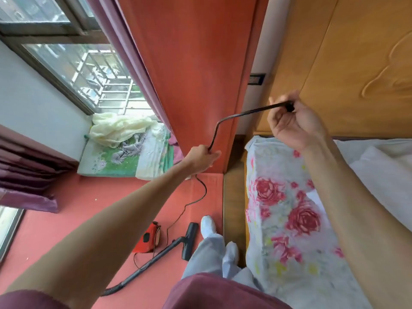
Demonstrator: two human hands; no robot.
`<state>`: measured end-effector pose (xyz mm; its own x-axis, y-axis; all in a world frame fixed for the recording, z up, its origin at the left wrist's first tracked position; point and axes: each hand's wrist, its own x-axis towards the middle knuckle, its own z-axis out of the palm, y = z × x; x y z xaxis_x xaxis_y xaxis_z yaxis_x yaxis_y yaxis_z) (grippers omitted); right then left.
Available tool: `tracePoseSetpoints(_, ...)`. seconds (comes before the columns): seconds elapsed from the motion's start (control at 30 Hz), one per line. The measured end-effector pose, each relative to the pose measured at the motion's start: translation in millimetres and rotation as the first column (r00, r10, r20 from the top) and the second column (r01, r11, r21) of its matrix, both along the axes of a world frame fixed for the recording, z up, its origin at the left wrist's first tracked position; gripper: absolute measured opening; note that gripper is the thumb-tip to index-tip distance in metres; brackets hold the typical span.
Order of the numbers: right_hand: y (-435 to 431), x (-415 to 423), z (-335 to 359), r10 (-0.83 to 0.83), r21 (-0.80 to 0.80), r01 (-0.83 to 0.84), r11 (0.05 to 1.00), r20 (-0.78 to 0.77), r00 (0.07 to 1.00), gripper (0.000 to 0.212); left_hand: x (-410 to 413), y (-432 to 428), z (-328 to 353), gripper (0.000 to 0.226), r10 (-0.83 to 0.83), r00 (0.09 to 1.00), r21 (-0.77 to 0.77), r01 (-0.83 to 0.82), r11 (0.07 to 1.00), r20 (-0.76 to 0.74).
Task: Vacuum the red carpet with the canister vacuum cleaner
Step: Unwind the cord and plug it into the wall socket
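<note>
Near the feet, the boxy red canister vacuum [148,238] sits on the flat, short-piled red carpet [89,201], its ribbed black hose [116,288] and hard T-shaped nozzle [189,240] beside it. A thin, kinked black cord [245,113] climbs to the left hand [201,158], fingers curled round it, then runs to the right hand [294,123], which grips the plug end. Farther off is a dark wall socket [256,79]; the slack looping by the feet could snag a shoe and tug the plug free

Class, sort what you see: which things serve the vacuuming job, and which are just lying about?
Job: red canister vacuum, floor nozzle, power cord, red carpet.
Lying about: cream cloth, floral bed sheet, purple curtain.
</note>
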<state>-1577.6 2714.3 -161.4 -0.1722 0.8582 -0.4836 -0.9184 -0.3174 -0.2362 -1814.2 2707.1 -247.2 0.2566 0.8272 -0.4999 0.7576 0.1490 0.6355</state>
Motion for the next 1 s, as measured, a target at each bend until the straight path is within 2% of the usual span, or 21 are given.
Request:
tracePoseSetpoints(0.07, 12.2, 7.4, -1.1, 0.108, -0.025, -0.106, 0.994, 0.094, 0.99, 0.066, 15.8, 12.1, -5.8, 0.038, -0.175, 0.969, -0.034, 0.172, 0.985, -0.176)
tracePoseSetpoints(0.1, 19.2, 11.6, 1.8, 0.193, -0.017, -0.193, 0.981, 0.163, 0.967, 0.074, 24.8, 17.7, -6.0, 0.037, -0.261, 0.939, -0.056, 0.255, 0.965, -0.226)
tracePoseSetpoints(0.13, 27.1, 17.1, 5.5, 0.285, -0.023, -0.29, 0.957, 0.284, 0.916, 0.071, 34.0, 24.6, -5.2, 0.037, -0.334, 0.91, -0.077, 0.325, 0.943, -0.247)
tracePoseSetpoints(0.2, 45.9, 31.8, 12.9, 0.389, -0.117, -0.401, 0.908, 0.587, 0.71, 0.061, 52.2, 42.6, -4.5, 0.033, -0.409, 0.883, -0.069, 0.405, 0.912, -0.229)
tracePoseSetpoints(0.3, 84.0, 50.4, 25.0, 0.298, -0.197, -0.265, 0.944, 0.854, 0.426, 0.053, 84.6, 77.2, -4.1, 0.035, -0.314, 0.948, 0.013, 0.315, 0.949, -0.052)
tracePoseSetpoints(0.37, 100.9, 59.1, 35.1, 0.223, -0.188, -0.131, 0.973, 0.906, 0.359, 0.043, 109.0, 92.9, 4.3, 0.031, -0.236, 0.968, 0.056, 0.232, 0.971, 0.08)
tracePoseSetpoints(0.47, 124.1, 67.7, 40.9, 0.193, -0.185, -0.056, 0.981, 0.916, 0.351, 0.036, 138.1, 107.0, 20.6, 0.026, -0.231, 0.96, 0.059, 0.224, 0.973, 0.157)
tracePoseSetpoints(0.6, 152.4, 65.5, 14.5, 0.286, -0.258, -0.123, 0.958, 0.881, 0.378, 0.032, 164.1, 130.4, 20.0, 0.02, -0.241, 0.957, 0.0, 0.244, 0.97, 0.158)
tracePoseSetpoints(0.7, 170.1, 63.9, -16.2, 0.294, -0.252, -0.154, 0.955, 0.849, 0.44, 0.025, 178.7, 145.6, 6.8, 0.022, -0.129, 0.976, -0.112, 0.15, 0.982, 0.178)
tracePoseSetpoints(0.8, 194.6, 70.5, -50.8, 0.295, -0.233, -0.186, 0.955, 0.824, 0.484, 0.018, 191.3, 158.8, -9.4, 0.018, 0.022, 0.986, -0.162, 0.006, 0.987, 0.166)
tracePoseSetpoints(0.9, 227.7, 75.5, -84.2, 0.269, -0.208, -0.174, 0.962, 0.821, 0.503, 0.018, 203.6, 178.5, -33.3, 0.026, 0.178, 0.977, -0.179, -0.156, 0.971, 0.115)
tracePoseSetpoints(1.0, 260.4, 80.1, -108.9, 0.224, -0.176, -0.142, 0.974, 0.831, 0.51, 0.015, 215.9, 194.9, -61.0, 0.015, 0.262, 0.964, -0.153, -0.253, 0.955, 0.043)
